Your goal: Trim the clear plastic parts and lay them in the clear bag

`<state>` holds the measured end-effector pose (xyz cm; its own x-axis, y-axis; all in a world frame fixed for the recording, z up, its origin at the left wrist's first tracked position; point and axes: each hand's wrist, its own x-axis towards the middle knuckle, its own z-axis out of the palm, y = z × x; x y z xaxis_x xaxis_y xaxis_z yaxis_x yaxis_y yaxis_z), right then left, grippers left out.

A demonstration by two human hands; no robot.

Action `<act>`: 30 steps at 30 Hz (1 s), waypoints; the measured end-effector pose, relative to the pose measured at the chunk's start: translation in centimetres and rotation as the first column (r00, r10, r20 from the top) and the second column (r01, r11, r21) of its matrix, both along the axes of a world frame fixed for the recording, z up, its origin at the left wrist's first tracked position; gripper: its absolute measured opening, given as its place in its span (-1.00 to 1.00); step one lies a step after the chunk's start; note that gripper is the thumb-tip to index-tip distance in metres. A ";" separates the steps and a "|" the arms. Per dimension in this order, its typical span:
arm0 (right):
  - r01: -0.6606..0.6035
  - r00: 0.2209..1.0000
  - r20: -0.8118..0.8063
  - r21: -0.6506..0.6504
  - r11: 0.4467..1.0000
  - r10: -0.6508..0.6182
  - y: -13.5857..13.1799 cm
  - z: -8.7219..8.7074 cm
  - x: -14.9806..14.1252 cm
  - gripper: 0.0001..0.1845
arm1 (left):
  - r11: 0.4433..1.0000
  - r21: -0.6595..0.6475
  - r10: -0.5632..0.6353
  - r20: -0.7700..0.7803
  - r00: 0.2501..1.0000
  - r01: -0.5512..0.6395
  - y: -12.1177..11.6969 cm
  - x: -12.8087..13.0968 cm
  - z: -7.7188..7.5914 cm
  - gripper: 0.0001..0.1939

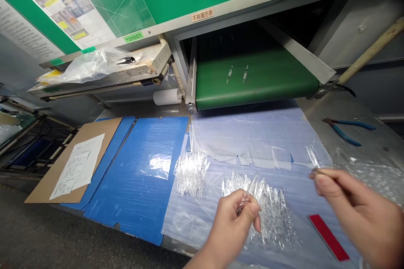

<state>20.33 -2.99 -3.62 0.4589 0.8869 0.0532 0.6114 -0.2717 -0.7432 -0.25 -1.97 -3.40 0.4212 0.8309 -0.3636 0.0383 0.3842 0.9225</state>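
Observation:
My left hand (233,218) is closed, with clear plastic bits showing between its curled fingers. It is at the near edge of a pile of thin, pointed clear plastic pieces (274,214) spread on a bluish sheet (246,130). To the right, my right hand (353,206) pinches one slim clear plastic piece (312,157) between thumb and forefinger, its free end pointing up and away. A smaller pile of similar clear pieces (191,174) lies left of the main one. Between the hands, nearer me, rests a red strip (328,237).
A green conveyor belt (259,80) carries two small clear pieces ahead. Blue-handled pliers (347,128) lie at right, above a heap of clear plastic (369,172). Blue boards (135,172) and cardboard (59,168) with papers are at left. A shelf (148,61) overhangs there.

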 end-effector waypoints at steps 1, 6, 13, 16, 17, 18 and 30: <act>-0.057 0.998 -0.023 -0.036 0.998 0.056 0.1 0.0 -0.2 -0.63 | 1.000 -0.014 0.005 0.034 0.999 -0.005 0.2 0.0 0.0 -0.72; -0.269 0.935 -0.261 -0.074 0.960 0.241 0.2 -0.5 -3.2 -0.70 | 0.998 -0.064 0.011 0.125 0.992 -0.003 0.7 0.3 0.5 -0.72; -0.252 0.892 -0.401 -0.055 0.966 0.210 1.8 0.4 -4.4 -0.68 | 0.998 0.002 -0.063 -0.015 0.998 0.063 0.1 0.6 0.0 -0.80; -0.293 0.835 -0.499 -0.044 0.955 0.234 2.3 0.1 -4.3 -0.67 | 0.993 0.000 -0.117 -0.064 0.991 0.117 0.1 0.6 -0.1 -0.85; -0.290 0.806 -0.548 -0.035 0.956 0.224 2.4 -0.1 -4.1 -0.66 | 0.992 -0.010 -0.127 -0.069 0.990 0.126 0.1 0.5 -0.2 -0.87; -0.273 0.774 -0.600 -0.027 0.962 0.203 2.4 -0.2 -3.9 -0.65 | 0.991 -0.021 -0.133 -0.068 0.989 0.132 0.2 0.3 -0.2 -0.89; -0.397 0.558 -0.775 0.062 0.916 0.295 1.9 1.1 -0.5 -0.68 | 0.919 -0.386 0.068 0.355 0.932 0.080 1.9 -0.7 -1.4 -0.80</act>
<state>19.86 -1.12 -2.55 -0.0568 0.9620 -0.2671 -0.0923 -0.2714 -0.9580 -0.90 -0.04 -4.81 0.5872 0.6511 -0.4809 -0.2585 0.7138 0.6509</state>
